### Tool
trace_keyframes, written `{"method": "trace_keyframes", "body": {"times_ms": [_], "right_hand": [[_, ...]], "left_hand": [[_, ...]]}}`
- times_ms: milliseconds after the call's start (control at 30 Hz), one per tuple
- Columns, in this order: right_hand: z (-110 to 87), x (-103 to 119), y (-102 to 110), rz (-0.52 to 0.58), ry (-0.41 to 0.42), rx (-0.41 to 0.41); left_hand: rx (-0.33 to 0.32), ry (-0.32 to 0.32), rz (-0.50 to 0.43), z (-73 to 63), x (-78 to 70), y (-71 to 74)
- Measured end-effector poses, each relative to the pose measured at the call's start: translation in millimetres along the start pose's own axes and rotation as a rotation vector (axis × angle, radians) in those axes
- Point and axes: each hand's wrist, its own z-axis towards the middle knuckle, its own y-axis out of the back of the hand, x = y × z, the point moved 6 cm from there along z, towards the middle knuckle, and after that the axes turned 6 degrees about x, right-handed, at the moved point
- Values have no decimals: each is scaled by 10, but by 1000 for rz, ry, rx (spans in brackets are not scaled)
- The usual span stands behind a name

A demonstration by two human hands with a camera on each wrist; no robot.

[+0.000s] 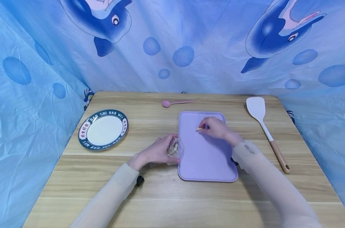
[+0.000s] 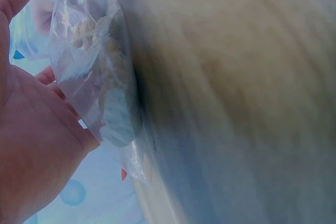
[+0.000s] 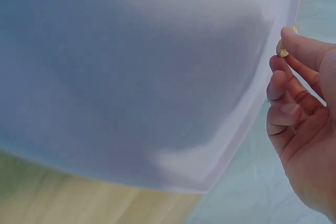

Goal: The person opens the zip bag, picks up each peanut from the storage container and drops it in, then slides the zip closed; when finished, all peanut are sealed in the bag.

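My left hand (image 1: pixel 158 150) holds a clear plastic bag (image 1: pixel 173 148) at the left edge of a lilac tray (image 1: pixel 206 164), thumb on one side and fingers on the other. Several tan, bumpy pieces like unshelled peanuts (image 2: pixel 113 66) show through the film in the left wrist view. Over the upper part of the tray, my right hand (image 1: pixel 215 127) pinches one small tan peanut (image 3: pixel 282 50) between thumb and index finger. Its other fingers are curled in, and part of the peanut is hidden behind the thumb.
A white plate with a dark green rim (image 1: pixel 104 146) sits at the left. Behind the tray lies a pink spoon (image 1: pixel 166 104). To the right is a white spatula with a wooden handle (image 1: pixel 279 155). A blue dolphin-print curtain (image 1: pixel 172 38) hangs behind the wooden table (image 1: pixel 149 202).
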Motion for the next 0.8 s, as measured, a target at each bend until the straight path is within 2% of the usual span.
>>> {"method": "trace_keyframes", "body": {"times_ms": [367, 567, 800], "right_hand": [[-36, 432, 39, -15, 105, -3], [-72, 708, 26, 0, 168, 25], [-105, 931, -55, -10, 212, 65]], "left_hand": [[-7, -1, 12, 12, 1, -3], [-15, -12, 10, 13, 1, -3], [-4, 1, 14, 13, 3, -7]]}}
